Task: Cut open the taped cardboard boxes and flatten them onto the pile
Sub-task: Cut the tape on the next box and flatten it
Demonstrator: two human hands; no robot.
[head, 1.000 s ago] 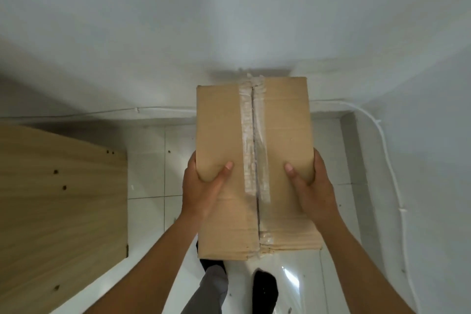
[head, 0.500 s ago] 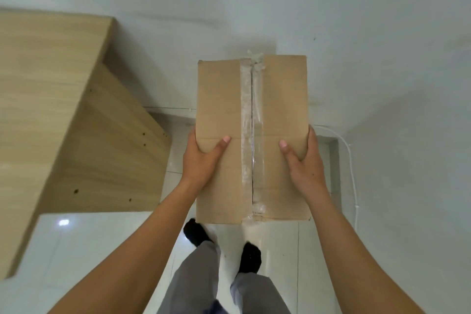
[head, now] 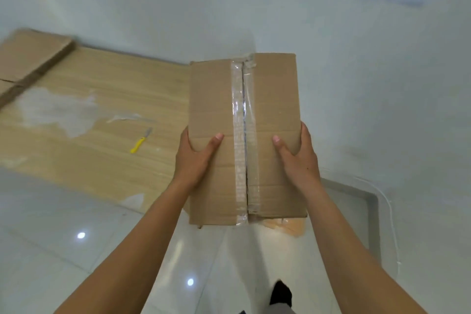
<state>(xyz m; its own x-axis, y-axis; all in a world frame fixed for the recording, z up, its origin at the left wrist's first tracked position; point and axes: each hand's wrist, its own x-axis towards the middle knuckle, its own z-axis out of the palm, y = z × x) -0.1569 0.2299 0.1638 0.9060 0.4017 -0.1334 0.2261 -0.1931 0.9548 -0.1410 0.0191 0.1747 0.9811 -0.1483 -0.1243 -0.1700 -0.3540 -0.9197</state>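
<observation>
cardboard box (head: 272,99) is held in the air at chest level, over the white floor (head: 76,250) and just right of the wooden tabletop (head: 102,120), touching neither. Taped face is up, with the tape (head: 240,115) running away from the person, probably so the seam is ready for the blade once it's set down. Dark line under the tape, can't tell if it's slit. left hand (head: 196,158) and right hand (head: 297,158) clamp opposite long sides near the close end: thumbs flat on the top face either side of the tape, fingers wrapped over the edges and mostly hidden. Symmetric grip keeps it level. yellow-handled cutter (head: 141,141) lies on the tabletop, well apart from both hands. Flattened cardboard (head: 28,56) at the tabletop's far left looks like the pile
</observation>
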